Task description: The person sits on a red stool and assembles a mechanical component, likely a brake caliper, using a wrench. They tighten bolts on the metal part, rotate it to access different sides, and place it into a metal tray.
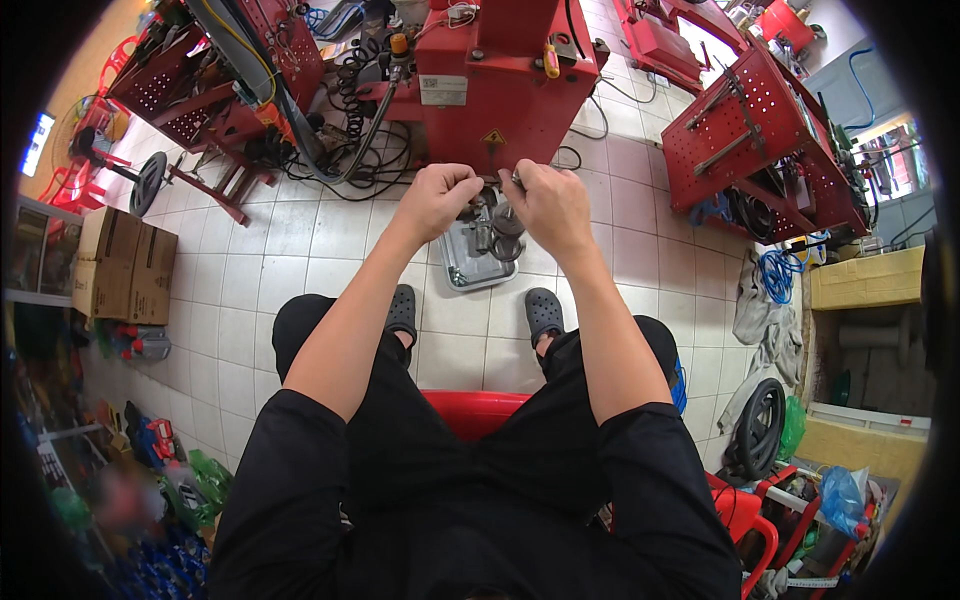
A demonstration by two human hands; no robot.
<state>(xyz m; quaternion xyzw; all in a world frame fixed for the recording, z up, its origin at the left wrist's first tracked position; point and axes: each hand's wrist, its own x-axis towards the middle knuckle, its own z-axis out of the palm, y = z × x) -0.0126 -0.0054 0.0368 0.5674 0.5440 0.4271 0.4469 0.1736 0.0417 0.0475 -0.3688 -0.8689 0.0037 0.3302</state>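
Around a white tiled floor [240, 330]
Brown cardboard boxes [125, 262] stand at its left edge, a black wheel [150, 186] toward the far left corner. A red perforated cart [745, 135] stands toward the far right corner; along the right edge are a blue coil [780, 276], grey cloth [766, 335], a black ring [745, 440] and a green bag [792, 428].

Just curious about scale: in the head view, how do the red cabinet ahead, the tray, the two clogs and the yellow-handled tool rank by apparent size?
1. Red cabinet
2. Tray
3. Left clog and right clog: too alike to rank
4. Yellow-handled tool
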